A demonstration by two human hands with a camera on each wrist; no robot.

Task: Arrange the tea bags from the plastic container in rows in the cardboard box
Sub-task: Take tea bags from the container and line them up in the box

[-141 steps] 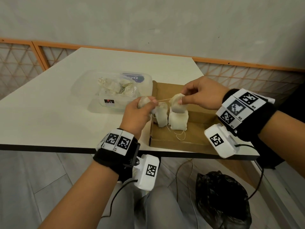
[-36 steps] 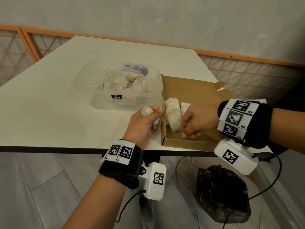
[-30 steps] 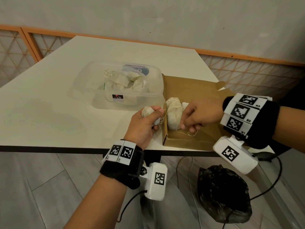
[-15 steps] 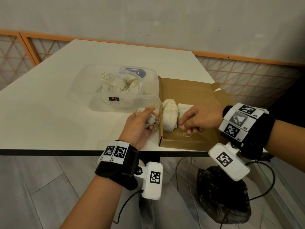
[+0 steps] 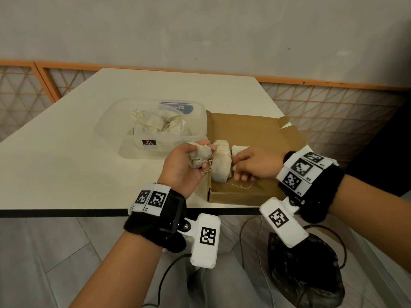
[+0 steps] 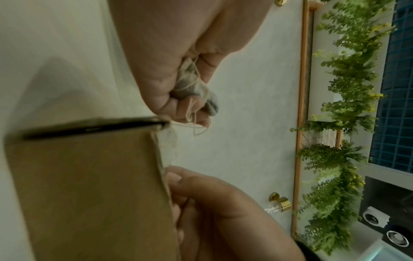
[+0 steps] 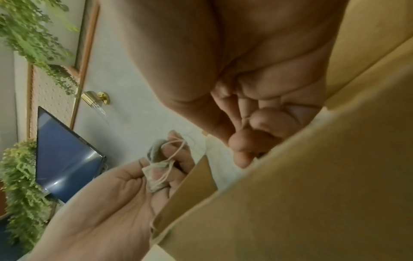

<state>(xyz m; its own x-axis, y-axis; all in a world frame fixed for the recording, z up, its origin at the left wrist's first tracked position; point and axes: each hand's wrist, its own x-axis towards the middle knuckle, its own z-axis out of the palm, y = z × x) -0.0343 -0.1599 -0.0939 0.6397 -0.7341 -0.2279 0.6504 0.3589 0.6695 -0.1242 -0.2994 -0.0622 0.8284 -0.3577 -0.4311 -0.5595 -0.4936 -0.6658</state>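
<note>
Early in the job, by the look of it. On the white worktop (image 5: 66, 165), close to its near edge: a clear, round-cornered plastic container (image 5: 106, 130), and just to its right a shallow brown cardboard box (image 5: 255, 132), open, with most of the floor bare. Inside the container, a loose heap of pale paper tea bags (image 5: 155, 123) with tangled strings, waiting to be moved. Inside the box, against its left wall, only a short row begun: standing white tea bags (image 5: 220, 167) pressed together, a loose string trailing over the cardboard in front.

Left hand (image 5: 180, 170), hovering just outside the box's left wall, fingers curled round a crumpled tea bag (image 5: 199, 155) with string dangling. Right hand (image 5: 255, 165), inside the box beside the row, fingers bent and touching or steadying the standing bags; whether pinching anything, not clear from any view.

Left to do, probably: seat the held bag, then empty the heap and fill the remaining rows.
</note>
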